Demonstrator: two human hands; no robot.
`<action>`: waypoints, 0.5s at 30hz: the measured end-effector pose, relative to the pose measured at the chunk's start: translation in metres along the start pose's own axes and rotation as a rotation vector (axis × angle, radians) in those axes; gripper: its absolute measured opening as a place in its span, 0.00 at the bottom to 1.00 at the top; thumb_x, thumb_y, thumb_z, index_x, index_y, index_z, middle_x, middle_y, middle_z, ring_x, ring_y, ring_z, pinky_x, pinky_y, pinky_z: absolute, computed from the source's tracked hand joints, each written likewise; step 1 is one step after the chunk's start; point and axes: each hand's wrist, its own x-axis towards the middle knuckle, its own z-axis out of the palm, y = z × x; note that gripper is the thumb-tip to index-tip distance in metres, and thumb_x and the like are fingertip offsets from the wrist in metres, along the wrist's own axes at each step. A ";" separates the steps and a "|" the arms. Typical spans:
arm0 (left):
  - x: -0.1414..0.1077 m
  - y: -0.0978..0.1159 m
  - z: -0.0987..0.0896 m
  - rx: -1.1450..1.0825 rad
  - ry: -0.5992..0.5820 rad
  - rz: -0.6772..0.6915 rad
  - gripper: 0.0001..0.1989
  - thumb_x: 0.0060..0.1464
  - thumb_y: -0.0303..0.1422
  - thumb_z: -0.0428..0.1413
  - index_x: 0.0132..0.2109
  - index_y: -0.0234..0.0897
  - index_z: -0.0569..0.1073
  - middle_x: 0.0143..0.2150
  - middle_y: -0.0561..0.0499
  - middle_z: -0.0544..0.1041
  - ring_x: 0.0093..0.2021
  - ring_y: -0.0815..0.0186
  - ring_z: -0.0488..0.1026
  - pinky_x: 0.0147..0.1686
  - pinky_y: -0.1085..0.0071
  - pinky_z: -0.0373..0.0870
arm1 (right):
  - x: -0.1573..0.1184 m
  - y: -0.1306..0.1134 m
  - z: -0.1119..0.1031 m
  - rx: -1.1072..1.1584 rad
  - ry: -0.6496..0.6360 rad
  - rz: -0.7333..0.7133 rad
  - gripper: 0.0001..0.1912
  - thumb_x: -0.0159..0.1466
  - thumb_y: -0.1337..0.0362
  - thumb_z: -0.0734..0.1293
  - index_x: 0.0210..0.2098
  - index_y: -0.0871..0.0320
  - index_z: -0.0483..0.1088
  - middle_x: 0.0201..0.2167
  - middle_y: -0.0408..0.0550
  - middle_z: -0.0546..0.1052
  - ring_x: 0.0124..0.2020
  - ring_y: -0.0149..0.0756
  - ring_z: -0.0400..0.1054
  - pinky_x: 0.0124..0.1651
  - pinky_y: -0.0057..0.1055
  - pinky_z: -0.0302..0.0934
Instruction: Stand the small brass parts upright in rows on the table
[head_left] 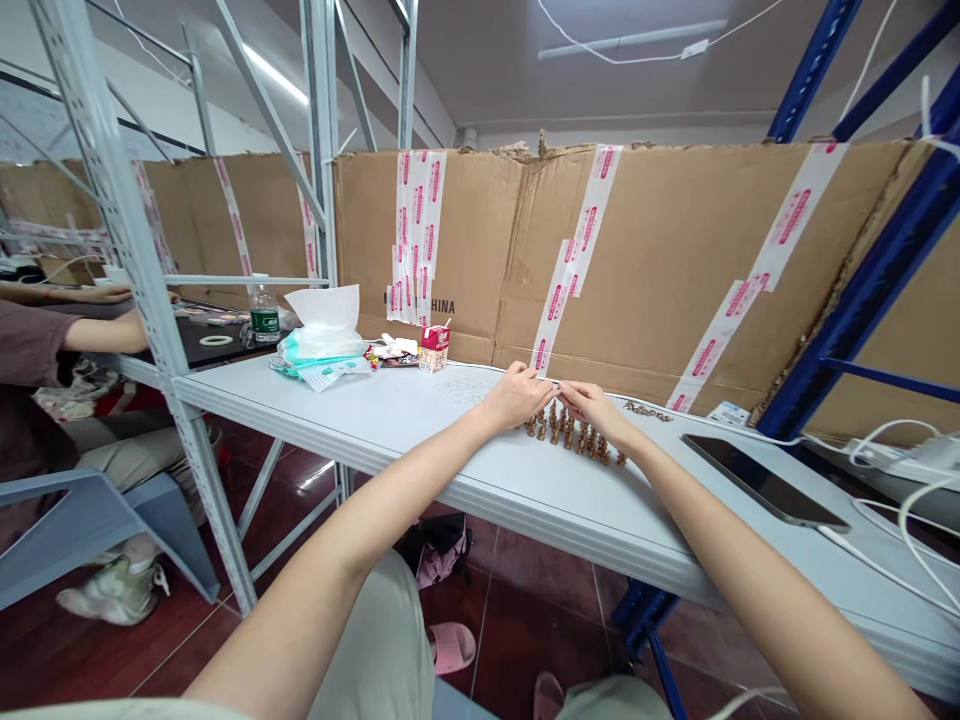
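My left hand (517,397) and my right hand (594,407) meet fingertip to fingertip, just above the far part of the grey tabletop (435,440). Both are closed in a pinch around something small and dark that I cannot make out. Below and between them stand several small bronze-brown figurines (568,432) in rows, partly hidden by my hands. More brown pieces (646,410) lie in a loose line behind and right of my right hand. Left of my left hand, small clear bits (466,386) are spread over the surface.
A drink carton (434,348), wrappers (394,350) and a tissue pack (319,345) stand at the left. A dark tablet (761,480) and white cables (911,520) lie at the right. Cardboard (465,220) walls the back. A seated person (45,350) works beyond the left post (124,240).
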 end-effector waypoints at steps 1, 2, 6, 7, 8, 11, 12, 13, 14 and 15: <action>0.000 0.000 -0.001 0.000 -0.001 -0.005 0.20 0.62 0.39 0.35 0.36 0.34 0.67 0.30 0.48 0.72 0.36 0.64 0.67 0.40 0.66 0.53 | 0.000 0.001 0.000 0.000 -0.002 -0.001 0.24 0.56 0.42 0.57 0.22 0.58 0.57 0.17 0.37 0.50 0.18 0.24 0.42 0.20 0.26 0.38; 0.000 0.000 -0.002 0.001 -0.001 -0.009 0.20 0.61 0.40 0.36 0.37 0.33 0.67 0.31 0.47 0.72 0.36 0.64 0.67 0.40 0.66 0.53 | 0.001 0.002 0.000 -0.003 -0.001 -0.004 0.24 0.56 0.42 0.57 0.22 0.58 0.57 0.17 0.37 0.50 0.18 0.24 0.42 0.20 0.26 0.38; 0.000 0.001 -0.004 0.009 -0.009 0.013 0.17 0.61 0.39 0.37 0.41 0.33 0.66 0.32 0.47 0.72 0.37 0.64 0.67 0.40 0.67 0.53 | 0.002 0.005 -0.002 -0.025 0.011 -0.003 0.25 0.56 0.42 0.56 0.23 0.59 0.60 0.16 0.37 0.49 0.19 0.25 0.41 0.21 0.26 0.38; 0.000 0.001 -0.003 0.007 -0.011 0.019 0.17 0.62 0.38 0.37 0.41 0.34 0.66 0.32 0.47 0.72 0.37 0.64 0.67 0.40 0.67 0.53 | 0.002 0.005 -0.002 -0.024 0.011 0.000 0.25 0.56 0.42 0.56 0.24 0.60 0.61 0.16 0.37 0.49 0.19 0.25 0.41 0.21 0.26 0.38; 0.000 0.001 -0.003 0.004 -0.012 0.023 0.17 0.62 0.37 0.36 0.40 0.34 0.67 0.31 0.47 0.73 0.37 0.64 0.67 0.40 0.67 0.53 | 0.002 0.005 -0.002 -0.019 0.006 0.002 0.25 0.56 0.42 0.56 0.24 0.60 0.61 0.16 0.37 0.49 0.19 0.25 0.41 0.21 0.26 0.37; 0.001 0.001 -0.001 0.000 -0.019 0.016 0.18 0.62 0.36 0.36 0.38 0.33 0.68 0.31 0.47 0.73 0.37 0.64 0.67 0.40 0.66 0.53 | 0.002 0.003 0.000 0.001 -0.009 -0.003 0.25 0.56 0.42 0.57 0.25 0.60 0.62 0.17 0.37 0.50 0.19 0.25 0.42 0.21 0.26 0.37; 0.001 0.001 0.000 0.000 -0.024 0.014 0.19 0.62 0.36 0.35 0.36 0.33 0.68 0.31 0.47 0.73 0.37 0.64 0.67 0.40 0.66 0.53 | 0.001 0.003 0.000 0.004 -0.010 -0.004 0.25 0.56 0.42 0.57 0.25 0.60 0.62 0.17 0.37 0.50 0.19 0.25 0.42 0.21 0.26 0.38; 0.001 0.000 0.000 0.001 -0.029 0.011 0.19 0.62 0.36 0.35 0.35 0.33 0.68 0.30 0.47 0.73 0.37 0.64 0.67 0.41 0.66 0.53 | 0.001 0.003 0.001 0.003 -0.007 -0.004 0.24 0.55 0.42 0.57 0.25 0.60 0.61 0.17 0.37 0.51 0.19 0.25 0.42 0.21 0.26 0.38; 0.000 0.000 0.000 0.003 -0.032 0.009 0.20 0.62 0.36 0.35 0.35 0.33 0.68 0.30 0.47 0.72 0.37 0.64 0.67 0.41 0.66 0.53 | 0.001 0.003 0.001 0.000 -0.005 -0.004 0.24 0.55 0.42 0.57 0.24 0.59 0.61 0.17 0.37 0.51 0.19 0.25 0.42 0.21 0.26 0.38; 0.000 0.000 0.000 0.007 -0.030 0.005 0.20 0.62 0.37 0.35 0.36 0.33 0.68 0.31 0.47 0.72 0.37 0.64 0.67 0.41 0.66 0.53 | 0.001 0.003 0.001 -0.006 -0.001 -0.003 0.24 0.55 0.42 0.57 0.23 0.59 0.60 0.17 0.37 0.51 0.19 0.25 0.42 0.21 0.26 0.39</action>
